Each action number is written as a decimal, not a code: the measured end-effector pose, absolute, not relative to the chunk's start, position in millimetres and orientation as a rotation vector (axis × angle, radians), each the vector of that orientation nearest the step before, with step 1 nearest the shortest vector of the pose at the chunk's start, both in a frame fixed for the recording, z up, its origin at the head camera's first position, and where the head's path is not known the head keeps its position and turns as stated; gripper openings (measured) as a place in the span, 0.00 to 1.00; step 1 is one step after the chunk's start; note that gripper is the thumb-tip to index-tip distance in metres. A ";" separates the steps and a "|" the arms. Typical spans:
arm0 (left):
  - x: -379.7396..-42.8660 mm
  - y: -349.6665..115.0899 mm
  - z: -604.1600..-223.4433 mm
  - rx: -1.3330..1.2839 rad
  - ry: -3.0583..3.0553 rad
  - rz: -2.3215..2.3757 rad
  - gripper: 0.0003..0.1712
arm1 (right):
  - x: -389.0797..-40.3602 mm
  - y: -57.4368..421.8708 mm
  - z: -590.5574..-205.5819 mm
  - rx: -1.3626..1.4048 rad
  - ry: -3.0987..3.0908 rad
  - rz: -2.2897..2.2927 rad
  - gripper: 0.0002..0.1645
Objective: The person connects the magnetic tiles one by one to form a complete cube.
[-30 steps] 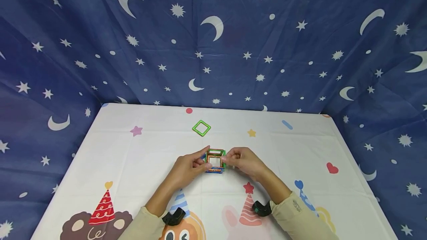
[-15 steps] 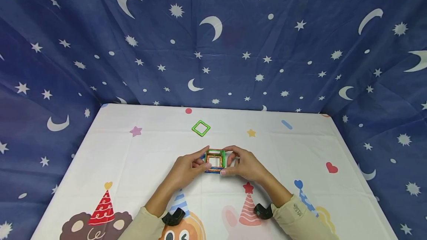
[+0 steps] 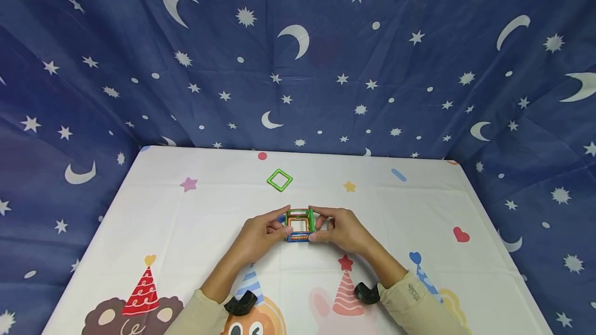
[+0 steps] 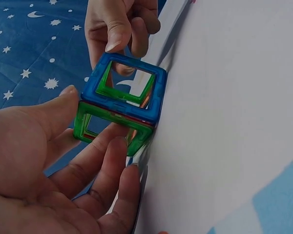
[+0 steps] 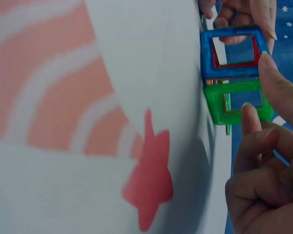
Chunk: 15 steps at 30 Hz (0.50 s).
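A small cube of hollow magnetic tiles (image 3: 299, 238) stands between both hands near the middle of the table. Its near side is blue, and green, red and orange frames show on other sides. My left hand (image 3: 261, 234) grips the left side, index finger at the far corner and thumb at the near one. On the right side my right hand (image 3: 343, 229) holds it the same way, thumb low at the near corner. The left wrist view shows a green side tile (image 4: 102, 113) beside the left fingers. In the right wrist view, a fingertip touches another green tile (image 5: 216, 105).
Behind the cube a loose green square tile (image 3: 272, 176) lies flat, turned like a diamond. The white tablecloth (image 3: 223, 169) carries printed stars, hearts and party animals. A dark blue curtain (image 3: 209, 40) with moons and stars rises along the back and sides.
My right fingers have shifted from a pinch on the cube's right side to a wider hold, index at the far corner and thumb at the near one. My left hand keeps its hold.
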<state>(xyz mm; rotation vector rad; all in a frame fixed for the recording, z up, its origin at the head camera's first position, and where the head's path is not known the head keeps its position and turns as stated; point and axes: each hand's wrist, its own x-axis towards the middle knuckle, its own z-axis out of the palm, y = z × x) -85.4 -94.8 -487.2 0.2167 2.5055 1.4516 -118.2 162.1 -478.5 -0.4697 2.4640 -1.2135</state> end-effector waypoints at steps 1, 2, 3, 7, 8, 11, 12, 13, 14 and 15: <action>-85.3 -94.8 -487.3 0.205 2.500 1.457 0.34 | -119.7 162.5 -478.3 -0.474 2.460 -1.205 0.45; -85.1 -94.9 -487.2 0.197 2.498 1.460 0.33 | -121.2 162.9 -478.2 -0.478 2.454 -1.199 0.45; -85.0 -94.8 -487.2 0.191 2.497 1.463 0.33 | -122.6 163.3 -478.4 -0.483 2.448 -1.194 0.45; -85.1 -94.4 -487.3 0.192 2.499 1.471 0.33 | -127.7 165.3 -478.4 -0.509 2.429 -1.170 0.44; -85.1 -94.4 -487.3 0.192 2.499 1.473 0.33 | -129.0 165.9 -478.2 -0.518 2.421 -1.168 0.44; -85.2 -94.2 -487.4 0.187 2.500 1.478 0.34 | -134.5 169.0 -476.8 -0.559 2.379 -1.161 0.44; -85.2 -94.2 -487.3 0.186 2.502 1.479 0.34 | -137.1 170.1 -475.5 -0.574 2.361 -1.160 0.44; -85.1 -94.1 -487.3 0.186 2.505 1.480 0.34 | -140.5 170.8 -473.9 -0.585 2.345 -1.158 0.43; -85.0 -94.1 -487.1 0.184 2.506 1.481 0.34 | -144.5 171.4 -472.3 -0.595 2.333 -1.157 0.42; -84.9 -94.0 -487.0 0.180 2.507 1.482 0.33 | -149.0 171.5 -470.3 -0.597 2.322 -1.160 0.41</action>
